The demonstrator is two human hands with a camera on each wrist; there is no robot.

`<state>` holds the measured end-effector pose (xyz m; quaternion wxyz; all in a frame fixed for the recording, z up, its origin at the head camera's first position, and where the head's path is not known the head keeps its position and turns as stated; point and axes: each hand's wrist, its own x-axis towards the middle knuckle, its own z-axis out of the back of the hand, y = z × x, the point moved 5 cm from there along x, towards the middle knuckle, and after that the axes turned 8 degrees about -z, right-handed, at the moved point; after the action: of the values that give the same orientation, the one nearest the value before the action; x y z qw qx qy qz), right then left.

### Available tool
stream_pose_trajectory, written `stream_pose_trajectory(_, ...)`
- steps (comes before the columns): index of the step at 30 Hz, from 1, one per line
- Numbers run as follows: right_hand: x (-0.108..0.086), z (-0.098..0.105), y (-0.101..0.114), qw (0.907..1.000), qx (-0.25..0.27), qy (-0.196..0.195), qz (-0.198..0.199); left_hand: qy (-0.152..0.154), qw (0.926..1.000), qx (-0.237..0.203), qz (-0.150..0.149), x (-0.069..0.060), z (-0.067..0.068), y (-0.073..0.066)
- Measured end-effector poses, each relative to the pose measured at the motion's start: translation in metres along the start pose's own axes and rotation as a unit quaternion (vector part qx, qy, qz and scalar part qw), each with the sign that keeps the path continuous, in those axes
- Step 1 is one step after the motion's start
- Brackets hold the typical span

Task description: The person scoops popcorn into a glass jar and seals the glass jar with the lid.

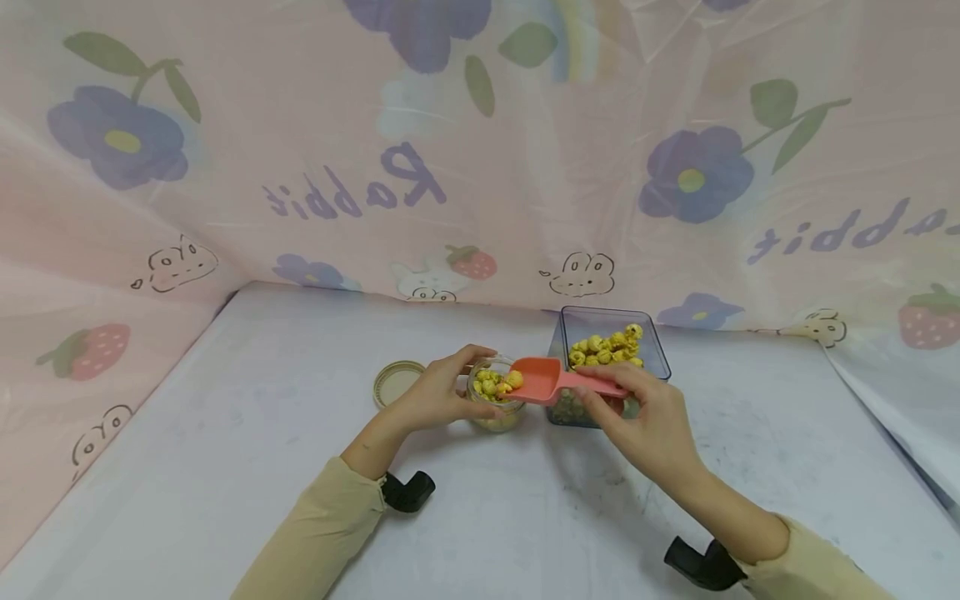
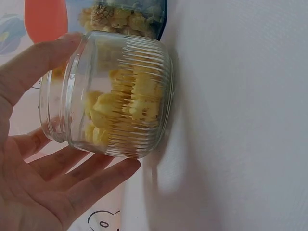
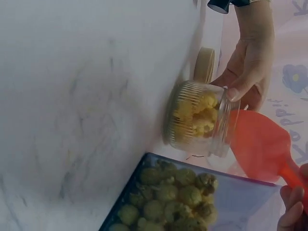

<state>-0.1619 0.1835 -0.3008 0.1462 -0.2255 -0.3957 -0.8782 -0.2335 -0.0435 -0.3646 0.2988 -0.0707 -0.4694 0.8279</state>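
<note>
A ribbed glass jar point(image 2: 120, 96) with yellow popcorn in it stands on the table. My left hand point(image 1: 438, 392) holds it around its upper part, thumb on one side and fingers on the other. My right hand point(image 1: 648, 412) grips the handle of a red scoop point(image 1: 536, 379), whose front end is tipped at the jar's mouth. A popcorn piece point(image 1: 514, 379) lies at the scoop's lip, over the jar opening. Below the scoop's handle stands a clear bluish square container point(image 3: 245, 192), partly filled with popcorn.
A round gold-rimmed lid point(image 1: 397, 383) lies left of the jar, partly behind the left hand. Pink patterned cloth point(image 1: 495, 200) hangs behind and beside the white tabletop point(image 1: 480, 525). Black wrist mounts point(image 1: 408, 492) sit at both wrists.
</note>
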Motion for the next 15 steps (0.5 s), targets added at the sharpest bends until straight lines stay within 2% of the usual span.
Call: stream_pose_trajectory(15, -0.0024, 0.0041, 0.0016, 0.9998, -0.017, 0.002, 0.009, -0.001, 0.9999, -0.01, 0.003, 0.0001, -0.0007, 0.001)
